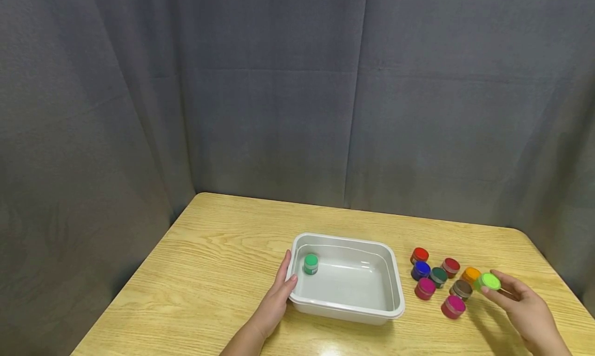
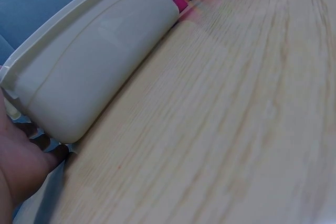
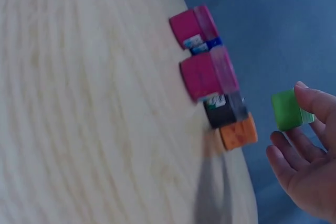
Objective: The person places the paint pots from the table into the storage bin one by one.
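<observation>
A white plastic tray [image 1: 344, 304] sits on the table with one green paint jar [image 1: 311, 263] standing inside, near its left wall. My left hand [image 1: 273, 303] grips the tray's left side, thumb on the rim and fingers along the outer wall; the left wrist view shows those fingers [image 2: 55, 153] by the tray's lower corner. With thumb and fingertips my right hand [image 1: 527, 308] pinches a light green paint jar [image 1: 488, 281]. In the right wrist view this jar [image 3: 286, 109] is off the table, apart from the orange jar [image 3: 239, 132].
Right of the tray stand several more paint jars: red [image 1: 420, 255], blue [image 1: 420, 270], dark green [image 1: 438, 277], dark red [image 1: 451, 267], brown [image 1: 461, 289], and magenta [image 1: 453, 307] among them. Grey curtains [image 1: 269, 113] hang behind and beside the wooden table [image 1: 200, 273].
</observation>
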A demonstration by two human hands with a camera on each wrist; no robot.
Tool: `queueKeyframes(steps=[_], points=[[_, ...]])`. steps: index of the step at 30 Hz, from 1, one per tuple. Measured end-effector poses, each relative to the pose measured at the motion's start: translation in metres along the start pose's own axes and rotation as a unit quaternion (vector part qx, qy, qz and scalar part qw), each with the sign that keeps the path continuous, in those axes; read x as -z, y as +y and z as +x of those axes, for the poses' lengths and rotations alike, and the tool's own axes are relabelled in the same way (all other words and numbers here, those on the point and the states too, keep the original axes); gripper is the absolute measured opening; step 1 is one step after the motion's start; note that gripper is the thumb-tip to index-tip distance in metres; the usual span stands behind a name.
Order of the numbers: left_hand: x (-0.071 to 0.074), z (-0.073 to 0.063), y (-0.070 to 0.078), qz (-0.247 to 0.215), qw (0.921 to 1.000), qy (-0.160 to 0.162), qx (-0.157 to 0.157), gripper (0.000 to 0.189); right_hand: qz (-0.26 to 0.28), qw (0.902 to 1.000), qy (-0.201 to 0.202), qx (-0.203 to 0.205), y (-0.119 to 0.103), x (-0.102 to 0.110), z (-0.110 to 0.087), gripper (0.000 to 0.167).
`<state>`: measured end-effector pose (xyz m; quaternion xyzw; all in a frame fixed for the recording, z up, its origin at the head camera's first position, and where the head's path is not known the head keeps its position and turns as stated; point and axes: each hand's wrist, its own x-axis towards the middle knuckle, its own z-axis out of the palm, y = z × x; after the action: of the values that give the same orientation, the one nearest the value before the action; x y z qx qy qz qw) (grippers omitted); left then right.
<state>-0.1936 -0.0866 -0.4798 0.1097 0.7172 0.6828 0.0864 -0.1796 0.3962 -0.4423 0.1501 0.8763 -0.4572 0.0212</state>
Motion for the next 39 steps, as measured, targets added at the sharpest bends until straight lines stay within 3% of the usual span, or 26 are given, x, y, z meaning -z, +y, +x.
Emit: queueKeyframes(steps=[8, 15, 39], points=[[0.000, 0.000, 0.000, -0.001, 1.0000, 0.001, -0.002, 0.063, 0.026, 0.9985, -0.023, 0.042, -0.015, -0.005, -0.006, 0.079], [0.000, 0.000, 0.000, -0.001, 1.0000, 0.002, -0.003, 0.063, 0.058, 0.9934, -0.006, 0.099, -0.026, -0.018, -0.007, 0.048], [0.000, -0.001, 0.001, -0.001, 1.0000, 0.002, 0.002, 0.062, 0.066, 0.9864, -0.060, 0.138, -0.095, -0.071, -0.012, 0.068]])
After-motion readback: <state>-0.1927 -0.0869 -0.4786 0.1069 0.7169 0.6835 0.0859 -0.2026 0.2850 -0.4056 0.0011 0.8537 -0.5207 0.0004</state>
